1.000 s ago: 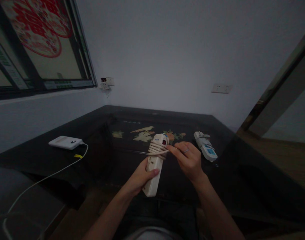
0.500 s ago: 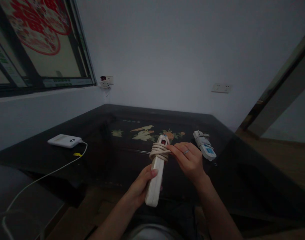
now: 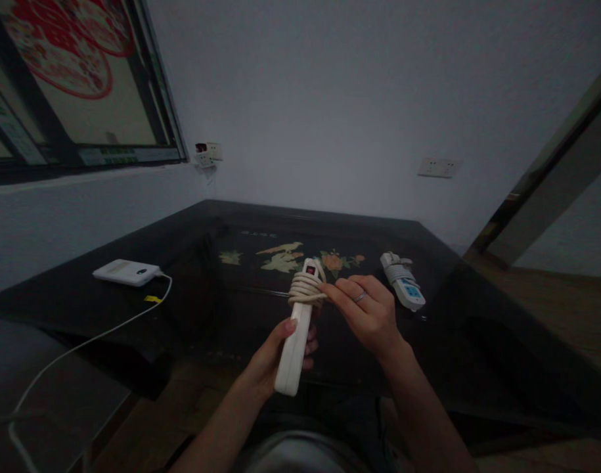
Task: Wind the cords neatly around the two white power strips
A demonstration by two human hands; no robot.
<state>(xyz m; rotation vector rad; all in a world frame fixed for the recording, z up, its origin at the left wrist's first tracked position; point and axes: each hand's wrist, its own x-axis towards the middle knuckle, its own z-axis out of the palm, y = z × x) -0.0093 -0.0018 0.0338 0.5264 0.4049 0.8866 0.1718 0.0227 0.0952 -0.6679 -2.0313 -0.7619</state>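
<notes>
A white power strip (image 3: 295,345) with a red switch at its far end is tilted up above the table's near edge. My left hand (image 3: 270,358) is wrapped round its lower half, thumb on top and fingertips showing on the far side. Several turns of cream power cord (image 3: 305,288) circle the strip's upper part. My right hand (image 3: 366,309), with a ring on one finger, pinches the cord just right of the coils. Where the cord's plug is, I cannot see.
On the dark table (image 3: 221,309) with inlaid bird and flowers, a second cord-wrapped power strip (image 3: 403,282) lies at right. A white power bank (image 3: 127,272) lies at left, its white cable (image 3: 83,343) running off the near edge. Wall sockets (image 3: 438,167) are behind.
The power strip and my left hand have shifted slightly left and up, and the strip leans a little more. My right hand still pinches the cord, moved slightly left.
</notes>
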